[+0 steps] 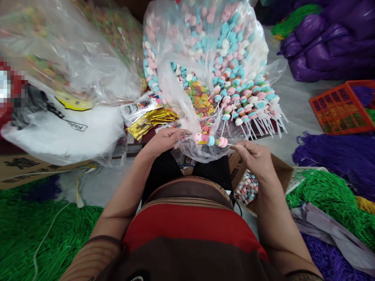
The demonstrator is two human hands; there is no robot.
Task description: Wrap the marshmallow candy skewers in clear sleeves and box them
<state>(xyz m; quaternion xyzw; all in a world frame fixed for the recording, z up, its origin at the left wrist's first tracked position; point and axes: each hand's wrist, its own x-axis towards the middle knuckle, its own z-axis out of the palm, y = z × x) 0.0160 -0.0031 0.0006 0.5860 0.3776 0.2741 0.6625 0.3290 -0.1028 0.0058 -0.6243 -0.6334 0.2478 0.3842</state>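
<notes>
A: Status on the candy stick?
B: Pink, blue and green candy pieces on a thin white stick point(218, 141), held roughly level between both hands, above the lap at the table's near edge. A clear wrapper with a pink and yellow print point(202, 139) covers its left end.
A: Hands?
B: Right hand point(254, 157) pinches the bare white end, thumb against fingers. Left hand point(162, 142) is closed, thumb and fingertips on the wrapper's far end; exact grip too small to read.
A: Around it?
B: Just beyond: open clear plastic bag of small multicoloured candy rings point(202, 97). Right of that, heap of finished pastel candy skewers point(249, 97), most sticks pointing toward the wearer. Left: shiny gold strips point(149, 121), with flat printed plastic packets point(142, 106) touching behind.
A: Below?
B: Brown cardboard box point(283, 171) under the right forearm, colourful pieces inside.
</notes>
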